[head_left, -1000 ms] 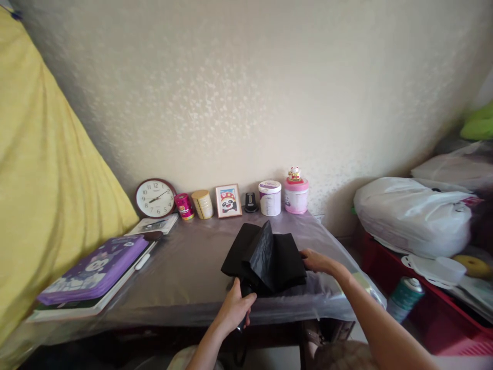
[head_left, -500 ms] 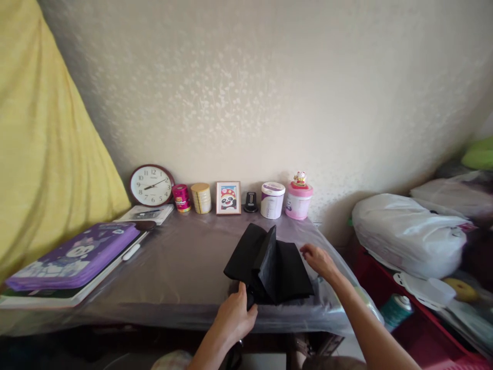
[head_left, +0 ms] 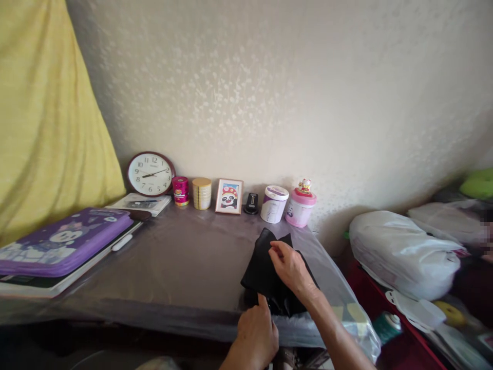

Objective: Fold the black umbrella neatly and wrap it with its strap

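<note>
At the front edge of the surface, the left hand shows only its back. Its thumb touches the near end of the black umbrella, but whether its grip is closed on anything I cannot tell. A moment ago that hand plainly held the near end, and a fin of cloth stood up from the bundle. That fin is down now. The right hand has come in from the right side and lies on top of the cloth. Its grip is open, with the fingertips pressing at a crease. The umbrella sits narrower and flatter toward the front right corner, so the folding looks further along. Against the far edge stand a clock, a panda picture and a pink jar.
</note>
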A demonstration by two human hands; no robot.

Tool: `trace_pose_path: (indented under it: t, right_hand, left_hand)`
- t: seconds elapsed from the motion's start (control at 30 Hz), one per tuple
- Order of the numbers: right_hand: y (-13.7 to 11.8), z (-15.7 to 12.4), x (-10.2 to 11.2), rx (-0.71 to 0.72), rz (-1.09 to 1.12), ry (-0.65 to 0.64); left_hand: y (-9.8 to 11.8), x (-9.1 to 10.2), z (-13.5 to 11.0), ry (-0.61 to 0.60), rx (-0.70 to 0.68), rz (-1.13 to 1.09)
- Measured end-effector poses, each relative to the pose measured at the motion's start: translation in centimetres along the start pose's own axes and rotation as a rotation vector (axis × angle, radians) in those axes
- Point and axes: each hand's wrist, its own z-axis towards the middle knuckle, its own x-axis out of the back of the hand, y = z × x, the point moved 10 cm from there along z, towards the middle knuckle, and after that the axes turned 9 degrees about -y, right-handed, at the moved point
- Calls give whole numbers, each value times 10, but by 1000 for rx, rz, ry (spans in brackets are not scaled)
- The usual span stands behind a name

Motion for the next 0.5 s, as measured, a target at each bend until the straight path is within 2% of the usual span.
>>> trace_pose_path:
  t: [0.13,0.27,0.4,0.5]
  right_hand:
    - [-29,-5,-15,-78,-331,-38]
    - [-55,1,-38,-78,-486,-111]
    - [-56,14,-59,-84,-541,-210]
    - [-47,21,-59,-105,-560,-229]
  left_hand:
    - [7,3,-3,1,14,93]
    - [11,5,-7,-1,-25,81]
    - [13,5,-7,-7,-61,70]
    - [9,5,-7,-8,-20,68]
